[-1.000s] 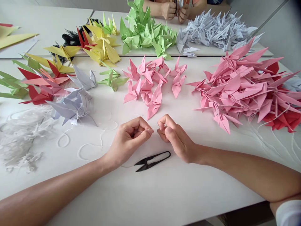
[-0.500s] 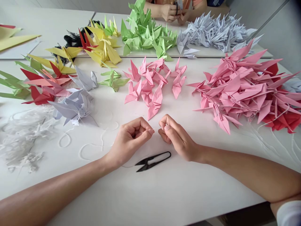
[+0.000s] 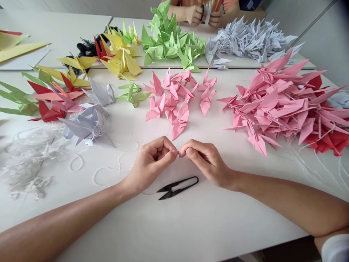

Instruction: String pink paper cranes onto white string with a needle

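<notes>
A white counter (image 3: 191,218) runs across the view, and a second one lies beyond it, both covered in folded paper cranes. The largest heap is of pink cranes (image 3: 278,105) at the right, with red cranes (image 3: 327,140) showing beneath its near edge. Across the far counter lie a pile of green cranes (image 3: 171,42), a pile of pale grey cranes (image 3: 251,40) and a cluster of yellow cranes (image 3: 121,58). At the far edge, a co-worker's hands (image 3: 204,14) hold something small and dark along with a pale scrap, too small to make out.

Nearer, a loose group of pink cranes (image 3: 174,98) sits just above the person's hands, and a few pale grey cranes (image 3: 87,125) lie to the left, beside a white thread tangle (image 3: 29,163). A loose thread loop (image 3: 109,169) trails across the counter towards the left hand. Black-handled snips (image 3: 177,187) lie just below the gap between the wrists, untouched.

The left hand (image 3: 149,162) and right hand (image 3: 207,162) are raised off the counter, each pinched closed, and their fingertips (image 3: 175,153) meet at the middle. Whatever they pinch is too fine to see, though it looks like thread. This fine pinch appears to be the step in hand, and it calls for both hands staying steady.
</notes>
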### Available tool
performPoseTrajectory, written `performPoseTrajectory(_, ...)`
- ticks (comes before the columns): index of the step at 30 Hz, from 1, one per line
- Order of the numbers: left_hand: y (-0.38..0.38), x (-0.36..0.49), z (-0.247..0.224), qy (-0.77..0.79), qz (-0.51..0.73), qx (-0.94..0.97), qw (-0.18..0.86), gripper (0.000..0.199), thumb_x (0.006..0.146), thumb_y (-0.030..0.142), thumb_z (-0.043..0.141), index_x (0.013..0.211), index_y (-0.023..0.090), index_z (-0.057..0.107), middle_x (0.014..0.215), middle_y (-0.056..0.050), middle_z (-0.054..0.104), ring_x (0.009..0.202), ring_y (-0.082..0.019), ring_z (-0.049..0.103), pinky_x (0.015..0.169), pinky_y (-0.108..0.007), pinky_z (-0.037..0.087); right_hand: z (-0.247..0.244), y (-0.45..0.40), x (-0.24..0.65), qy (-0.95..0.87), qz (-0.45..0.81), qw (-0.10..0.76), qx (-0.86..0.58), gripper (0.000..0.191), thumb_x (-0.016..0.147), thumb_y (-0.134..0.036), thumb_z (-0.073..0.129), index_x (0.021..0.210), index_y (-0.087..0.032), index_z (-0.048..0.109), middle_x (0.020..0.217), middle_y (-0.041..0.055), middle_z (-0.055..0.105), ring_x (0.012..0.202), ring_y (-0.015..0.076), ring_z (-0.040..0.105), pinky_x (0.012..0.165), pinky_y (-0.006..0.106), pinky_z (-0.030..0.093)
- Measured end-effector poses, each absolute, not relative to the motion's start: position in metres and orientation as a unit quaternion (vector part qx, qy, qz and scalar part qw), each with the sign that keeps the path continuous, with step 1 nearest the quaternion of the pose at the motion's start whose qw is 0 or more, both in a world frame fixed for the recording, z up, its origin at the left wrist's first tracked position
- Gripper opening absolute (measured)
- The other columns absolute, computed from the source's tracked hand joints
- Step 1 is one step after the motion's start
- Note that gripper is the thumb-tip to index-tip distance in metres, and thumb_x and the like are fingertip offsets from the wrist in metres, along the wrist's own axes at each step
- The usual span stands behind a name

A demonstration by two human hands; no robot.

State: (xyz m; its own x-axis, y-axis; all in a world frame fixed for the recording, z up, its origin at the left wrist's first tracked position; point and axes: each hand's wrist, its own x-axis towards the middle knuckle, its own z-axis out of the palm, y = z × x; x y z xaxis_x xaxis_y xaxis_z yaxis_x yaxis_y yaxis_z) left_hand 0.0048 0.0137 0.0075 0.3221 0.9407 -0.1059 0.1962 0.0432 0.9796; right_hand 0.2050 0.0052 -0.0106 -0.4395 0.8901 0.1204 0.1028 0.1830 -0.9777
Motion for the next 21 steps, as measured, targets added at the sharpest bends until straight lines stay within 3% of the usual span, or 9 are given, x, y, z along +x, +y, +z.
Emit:
performPoseTrajectory(2,0.0138,0.0044,0.0069,0.472,0.346,0.599,0.546,0.02,0.091,0.03,0.06,0.076,0.017,0.058,0.059,0.006,0.04,0.053,-0.007,0.027,0.049,-0.022,0.021,-0.011,0.0051,0.2051,-0.665,0.52,0.375,-0.383,0.029,0.107,-0.042,0.045,0.097,-0.021,0.061,0.062,-0.0059,0.034,0.053,0.0105,0.028,0.052,0.027,0.026)
performPoseTrajectory(5,0.0137,0.0045,0.0066,0.479,0.346,0.593,0.547,0.023,0.091,0.031,0.061,0.073,0.018,0.055,0.058,0.007,0.037,0.052,-0.008,0.026,0.048,-0.022,0.02,-0.0126,0.0042,0.2048,-0.631,0.544,0.372,-0.408,0.023,0.108,-0.042,0.04,0.101,-0.023,0.051,0.063,-0.0069,0.031,0.053,0.0112,0.027,0.051,0.026,0.025)
performPoseTrajectory(9,0.0138,0.0051,0.0071,0.484,0.342,0.592,0.547,0.024,0.09,0.031,0.062,0.072,0.018,0.055,0.058,0.006,0.037,0.052,-0.008,0.028,0.048,-0.022,0.021,-0.0137,0.0041,0.2028,-0.612,0.568,0.388,-0.391,0.019,0.108,-0.039,0.038,0.096,-0.024,0.041,0.07,-0.005,0.043,0.061,0.0126,0.039,0.059,0.026,0.036)
performPoseTrajectory(12,0.0141,0.0053,0.0075,0.479,0.346,0.592,0.548,0.024,0.09,0.031,0.062,0.072,0.018,0.055,0.058,0.006,0.039,0.052,-0.008,0.028,0.048,-0.022,0.021,-0.013,0.0067,0.2013,-0.642,0.517,0.417,-0.384,0.014,0.104,-0.033,0.05,0.095,-0.022,0.05,0.087,0.001,0.057,0.077,0.0145,0.053,0.071,0.029,0.044)
performPoseTrajectory(14,0.0143,0.0053,0.0074,0.473,0.35,0.592,0.551,0.024,0.091,0.031,0.062,0.072,0.018,0.055,0.059,0.006,0.038,0.052,-0.008,0.027,0.048,-0.022,0.021,-0.0123,0.0088,0.2006,-0.665,0.466,0.436,-0.387,0.01,0.1,-0.027,0.057,0.092,-0.021,0.056,0.092,0.0025,0.058,0.081,0.0148,0.054,0.075,0.03,0.045)
performPoseTrajectory(21,0.0141,0.003,0.0044,0.466,0.348,0.596,0.554,0.025,0.093,0.032,0.062,0.074,0.018,0.055,0.061,0.006,0.041,0.055,-0.008,0.029,0.05,-0.023,0.023,-0.0118,0.0078,0.1983,-0.653,0.476,0.44,-0.392,0.007,0.094,-0.023,0.066,0.089,-0.02,0.062,0.077,-0.0023,0.059,0.066,0.01,0.051,0.061,0.025,0.041)
